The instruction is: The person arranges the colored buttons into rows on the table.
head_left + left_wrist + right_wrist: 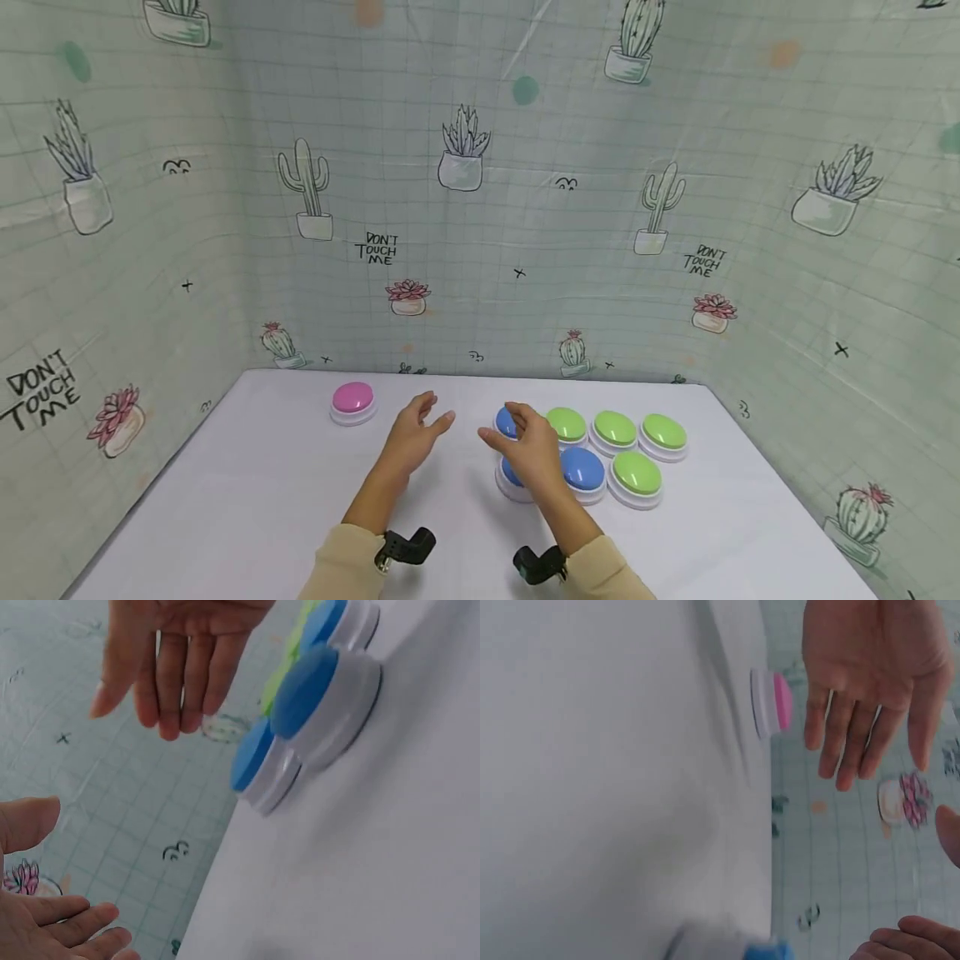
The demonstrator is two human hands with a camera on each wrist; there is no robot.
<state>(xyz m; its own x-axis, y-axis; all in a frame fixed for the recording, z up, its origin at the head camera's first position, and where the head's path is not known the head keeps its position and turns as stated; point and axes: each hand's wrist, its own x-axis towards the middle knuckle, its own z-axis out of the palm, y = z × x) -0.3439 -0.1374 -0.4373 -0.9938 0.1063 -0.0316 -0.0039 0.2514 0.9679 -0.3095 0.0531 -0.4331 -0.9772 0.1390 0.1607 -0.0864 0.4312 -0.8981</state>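
Observation:
My left hand (408, 439) hovers over the white table with fingers extended and thumb apart, holding nothing. My right hand (534, 454) faces it across a gap, also raised and holding nothing. Behind and beside the right hand are three blue push buttons (582, 468) on white round bases; the hand partly hides two of them. Several green push buttons (637, 472) stand to their right. A lone pink push button (352, 397) sits to the left of my left hand. In the left wrist view, the right palm (199, 622) shows beyond the blue buttons (304, 690).
A white tabletop (225, 492) spreads under both hands. Hanging cloth with cactus drawings (517, 225) walls off the back and both sides. A dark wrist device (408, 547) sits on the left wrist, another (538, 565) on the right.

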